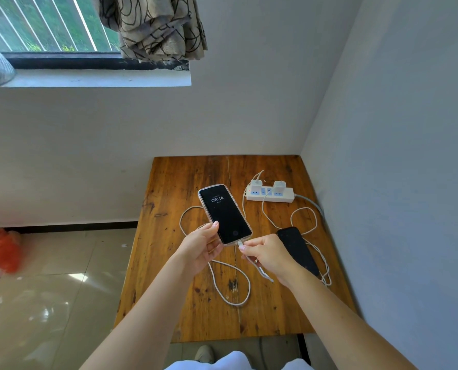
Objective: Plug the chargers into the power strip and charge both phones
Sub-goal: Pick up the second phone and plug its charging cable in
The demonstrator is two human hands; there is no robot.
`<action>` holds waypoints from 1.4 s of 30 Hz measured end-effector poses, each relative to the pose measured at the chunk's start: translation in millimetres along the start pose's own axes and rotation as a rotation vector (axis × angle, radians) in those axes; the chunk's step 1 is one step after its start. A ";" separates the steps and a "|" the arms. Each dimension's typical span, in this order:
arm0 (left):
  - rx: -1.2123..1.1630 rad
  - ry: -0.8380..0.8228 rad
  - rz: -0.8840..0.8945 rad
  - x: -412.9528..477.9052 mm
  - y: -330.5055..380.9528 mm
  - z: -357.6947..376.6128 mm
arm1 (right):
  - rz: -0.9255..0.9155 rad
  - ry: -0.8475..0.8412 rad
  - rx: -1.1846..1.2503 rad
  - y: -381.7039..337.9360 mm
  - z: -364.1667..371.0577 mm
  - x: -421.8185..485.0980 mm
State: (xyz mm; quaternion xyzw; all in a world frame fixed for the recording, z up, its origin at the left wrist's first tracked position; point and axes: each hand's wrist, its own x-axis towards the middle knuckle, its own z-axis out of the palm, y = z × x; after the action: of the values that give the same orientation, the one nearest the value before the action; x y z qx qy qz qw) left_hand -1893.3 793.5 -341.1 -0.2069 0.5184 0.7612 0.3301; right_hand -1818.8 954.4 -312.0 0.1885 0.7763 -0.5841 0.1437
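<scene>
A brown wooden table stood in the corner by the white walls. A patterned curtain hung by the window. Something orange lay on the shiny floor.

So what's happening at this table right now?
A person is charging two phones at a wooden table. The left hand holds a phone in a clear case, its screen lit with the time, while the right hand pinches a white cable at the phone's bottom port. Two white chargers sit plugged into the power strip. A second phone, its screen dark, lies on the table to the right with another cable running to it.
</scene>
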 end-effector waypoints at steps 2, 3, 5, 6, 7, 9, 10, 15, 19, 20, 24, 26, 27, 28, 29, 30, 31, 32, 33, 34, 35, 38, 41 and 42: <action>0.000 -0.005 0.000 -0.3 0.5 -0.6 | 0.000 0.001 -0.001 -0.2 0.3 -0.1; 0.001 -0.010 0.000 -0.5 0.9 -0.7 | -0.001 0.002 -0.004 -0.5 0.3 -0.2; 0.005 -0.014 0.001 -1.2 1.8 -0.4 | -0.004 0.003 -0.014 -1.0 0.3 -0.2; 0.007 -0.014 0.002 -1.6 2.2 -0.2 | -0.004 0.003 -0.018 -1.3 0.3 -0.1; 0.008 -0.013 0.003 -1.9 2.6 0.1 | -0.004 0.002 -0.019 -1.6 0.4 -0.1; 0.012 -0.013 0.003 -2.7 3.2 0.2 | -0.001 -0.001 -0.018 -1.9 0.8 0.2; 0.014 -0.013 0.004 -3.1 3.6 0.3 | 0.001 -0.004 -0.018 -2.0 0.9 0.3; 0.015 -0.005 0.000 -3.7 4.4 -0.8 | 0.019 -0.015 -0.006 -1.9 2.0 1.4; 0.019 0.001 -0.002 -2.8 3.9 -1.0 | 0.020 -0.011 0.001 -2.4 1.8 0.5; 0.020 0.002 -0.001 -2.5 3.8 -0.7 | 0.017 -0.010 0.000 -2.5 1.4 0.3; 0.018 0.007 -0.006 -1.3 3.7 1.2 | 0.020 0.001 -0.014 -1.9 1.6 1.1; 0.020 0.010 -0.013 -0.8 4.1 1.6 | 0.031 0.011 -0.020 -2.0 2.5 2.2; 0.023 0.005 -0.016 -0.4 4.4 1.6 | 0.036 0.013 -0.019 -2.1 2.7 2.8; 0.027 -0.001 -0.018 -0.3 4.8 1.5 | 0.038 0.014 -0.015 -2.0 2.7 3.1; 0.030 -0.008 -0.019 -0.1 5.1 1.5 | 0.037 0.015 -0.012 -2.0 2.6 3.3; 0.033 -0.012 -0.021 0.0 5.3 1.4 | 0.033 0.016 -0.009 -2.1 2.5 3.3; 0.036 -0.015 -0.022 0.2 5.5 1.5 | 0.031 0.017 -0.007 -2.0 2.3 3.2; 0.039 -0.018 -0.025 0.4 5.6 1.5 | 0.031 0.019 -0.005 -2.1 2.3 3.2; 0.040 -0.019 -0.026 0.6 5.7 1.6 | 0.034 0.021 -0.003 -2.1 2.3 3.1; 0.040 -0.020 -0.027 0.6 5.7 1.5 | 0.036 0.023 -0.005 -2.1 2.4 3.1; 0.040 -0.021 -0.027 0.7 5.6 1.4 | 0.035 0.024 -0.009 -2.1 2.4 3.1; 0.044 -0.025 -0.024 0.6 5.5 1.0 | 0.036 0.022 -0.014 -1.8 1.9 3.4; 0.043 -0.022 -0.023 0.4 5.6 0.9 | 0.039 0.020 -0.008 -1.6 2.0 3.4; 0.045 -0.021 -0.023 0.4 5.4 0.8 | 0.039 0.020 -0.011 -1.5 2.2 3.5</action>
State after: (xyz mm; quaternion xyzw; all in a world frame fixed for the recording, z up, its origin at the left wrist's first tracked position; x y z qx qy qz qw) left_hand -1897.4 793.0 -337.5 -0.1974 0.5296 0.7476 0.3487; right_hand -1822.6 952.4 -312.9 0.2087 0.7770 -0.5751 0.1483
